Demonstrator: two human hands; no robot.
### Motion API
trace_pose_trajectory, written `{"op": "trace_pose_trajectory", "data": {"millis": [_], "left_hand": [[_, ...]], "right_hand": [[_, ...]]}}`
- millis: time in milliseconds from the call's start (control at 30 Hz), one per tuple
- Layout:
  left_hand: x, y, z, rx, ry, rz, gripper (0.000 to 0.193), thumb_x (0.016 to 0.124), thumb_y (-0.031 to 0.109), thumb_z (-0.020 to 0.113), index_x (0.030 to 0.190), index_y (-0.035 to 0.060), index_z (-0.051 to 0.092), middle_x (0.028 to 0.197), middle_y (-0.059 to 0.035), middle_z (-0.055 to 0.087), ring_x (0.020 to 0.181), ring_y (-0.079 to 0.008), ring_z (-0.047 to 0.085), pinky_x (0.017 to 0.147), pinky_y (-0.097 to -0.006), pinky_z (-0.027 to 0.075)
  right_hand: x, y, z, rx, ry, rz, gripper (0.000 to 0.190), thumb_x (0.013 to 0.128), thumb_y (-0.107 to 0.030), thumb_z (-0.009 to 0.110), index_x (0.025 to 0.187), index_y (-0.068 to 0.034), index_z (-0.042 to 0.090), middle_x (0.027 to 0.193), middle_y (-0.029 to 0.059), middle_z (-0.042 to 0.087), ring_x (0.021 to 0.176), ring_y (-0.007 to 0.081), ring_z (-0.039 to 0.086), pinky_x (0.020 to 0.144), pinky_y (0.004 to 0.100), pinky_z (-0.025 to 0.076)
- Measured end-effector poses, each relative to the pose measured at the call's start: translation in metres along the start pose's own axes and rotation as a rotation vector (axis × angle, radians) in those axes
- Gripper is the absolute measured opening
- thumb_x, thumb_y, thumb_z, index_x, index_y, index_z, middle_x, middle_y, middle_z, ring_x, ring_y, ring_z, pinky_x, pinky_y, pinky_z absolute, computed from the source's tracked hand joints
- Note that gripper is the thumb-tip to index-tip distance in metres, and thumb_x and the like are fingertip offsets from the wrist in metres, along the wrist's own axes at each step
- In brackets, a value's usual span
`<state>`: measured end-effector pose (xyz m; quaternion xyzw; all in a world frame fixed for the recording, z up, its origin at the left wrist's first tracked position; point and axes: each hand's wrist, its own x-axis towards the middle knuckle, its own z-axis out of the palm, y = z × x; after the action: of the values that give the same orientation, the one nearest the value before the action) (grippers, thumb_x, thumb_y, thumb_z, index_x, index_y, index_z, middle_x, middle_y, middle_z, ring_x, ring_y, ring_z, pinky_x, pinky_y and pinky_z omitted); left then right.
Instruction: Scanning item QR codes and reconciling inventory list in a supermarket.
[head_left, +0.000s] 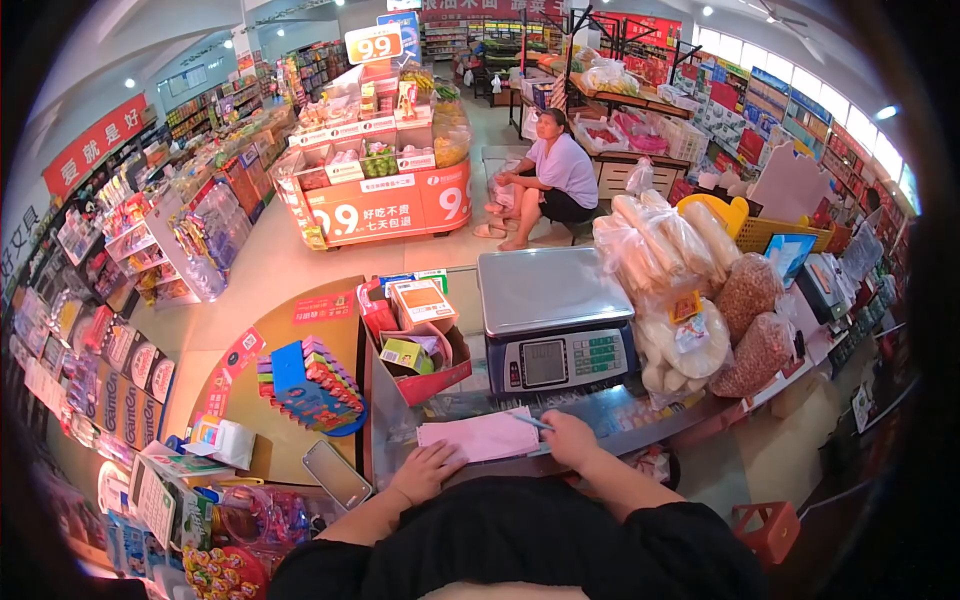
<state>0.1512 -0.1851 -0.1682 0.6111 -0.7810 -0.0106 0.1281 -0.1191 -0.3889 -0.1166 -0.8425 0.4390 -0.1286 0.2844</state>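
Note:
A pink sheet of paper (480, 436) lies on the glass-topped counter in front of me. My left hand (429, 471) rests on its lower left corner, fingers spread. A light blue pen (529, 421) is held in my right hand (570, 439), its tip over the paper's upper right part. Any writing on the sheet is too faint to tell. Just beyond the paper stands an electronic weighing scale (555, 319) with a bare steel platform, a small display and green keys. A smartphone (337, 474) lies to the left of my left hand.
Left of the scale, a red box (435, 379) holds small cartons. A blue display stand (307, 382) with colourful packets is farther left. Bagged rolls (660, 240), flat white bread (686, 341) and bags of peanuts (754, 352) crowd the right. A person (559, 169) sits beyond the counter.

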Motion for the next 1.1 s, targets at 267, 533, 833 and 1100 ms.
{"op": "trace_pose_trajectory", "data": {"millis": [267, 533, 833, 1100], "left_hand": [[-0.003, -0.006, 0.009, -0.027, 0.043, 0.026, 0.053, 0.083, 0.029, 0.062, 0.135, 0.0237, 0.056, 0.136, -0.0105, 0.053, 0.130, -0.0317, 0.047, 0.106, -0.0465, 0.039], [-0.001, -0.005, 0.006, -0.080, 0.023, 0.002, 0.049, 0.082, 0.029, 0.063, 0.131, 0.0232, 0.060, 0.131, -0.0094, 0.056, 0.128, -0.0316, 0.049, 0.106, -0.0446, 0.040], [-0.004, -0.002, 0.005, -0.080, -0.001, -0.045, 0.052, 0.083, 0.030, 0.063, 0.134, 0.0258, 0.058, 0.136, -0.0092, 0.055, 0.130, -0.0298, 0.048, 0.108, -0.0442, 0.037], [-0.003, -0.001, 0.002, -0.090, -0.031, -0.068, 0.053, 0.084, 0.028, 0.063, 0.136, 0.0271, 0.056, 0.138, -0.0084, 0.054, 0.132, -0.0290, 0.047, 0.107, -0.0435, 0.038]], "right_hand": [[0.015, -0.035, 0.027, -0.246, -0.167, -0.328, 0.026, 0.087, -0.015, 0.055, 0.110, -0.012, 0.068, 0.098, 0.0161, 0.068, 0.097, 0.0352, 0.065, 0.082, 0.0469, 0.052], [0.017, -0.023, 0.036, -0.339, -0.190, -0.342, 0.028, 0.086, -0.014, 0.053, 0.109, -0.014, 0.070, 0.096, 0.0150, 0.069, 0.093, 0.0346, 0.066, 0.080, 0.0471, 0.053], [0.019, -0.016, 0.033, -0.367, -0.207, -0.321, 0.028, 0.087, -0.017, 0.054, 0.109, -0.015, 0.071, 0.099, 0.0124, 0.069, 0.097, 0.0327, 0.064, 0.082, 0.0461, 0.052], [0.015, 0.006, 0.025, -0.350, -0.142, -0.367, 0.028, 0.085, -0.014, 0.054, 0.107, -0.015, 0.071, 0.097, 0.0137, 0.068, 0.095, 0.0344, 0.065, 0.082, 0.0471, 0.053]]}}
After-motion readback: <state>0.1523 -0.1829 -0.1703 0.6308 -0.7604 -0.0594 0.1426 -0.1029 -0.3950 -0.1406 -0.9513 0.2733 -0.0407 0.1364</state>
